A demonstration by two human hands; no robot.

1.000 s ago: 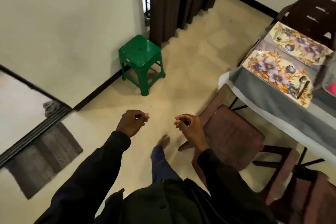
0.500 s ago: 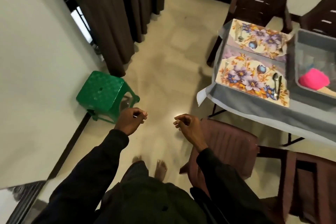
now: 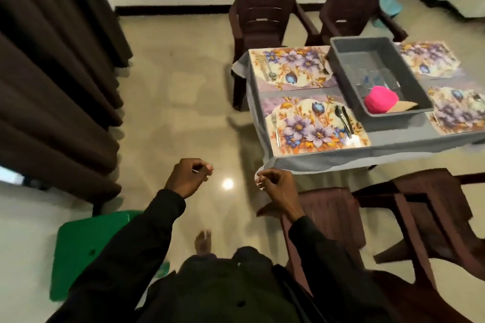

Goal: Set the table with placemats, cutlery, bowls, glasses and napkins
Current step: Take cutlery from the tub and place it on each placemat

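A person in dark sleeves approaches a half-laid bench, left hand (image 3: 190, 177) and right hand (image 3: 277, 185) held up in front, fingers (image 3: 203, 168) curled narrow with nothing plainly held; a pale speck at the fingertips is too small to tell. One green stool (image 3: 86, 249) stands at the left, and two brown chairs (image 3: 328, 215) (image 3: 433, 207) are drawn up on the near side. On the bench (image 3: 328, 156), under a grey cloth, lie four floral placemats: near-left (image 3: 309, 126), far-left (image 3: 294, 65), near-right (image 3: 456, 113) and far-right (image 3: 430, 59). The near-left one carries one fork (image 3: 275, 128), one spoon (image 3: 341, 115) and one knife (image 3: 347, 118); cutlery on the other three is too blurred to count. Between the mats sits one grey tub (image 3: 396, 119) holding clear glasses (image 3: 378, 78), number unclear, one pink rounded thing (image 3: 381, 99), perhaps a bowl, and a tan piece (image 3: 404, 106), perhaps napkins. Two more chairs (image 3: 262, 2) (image 3: 354, 0) stand beyond. Mats appear done and cutlery at least begun; bowls, glasses and napkins look outstanding, so the next move likely calls for reaching into the tub.
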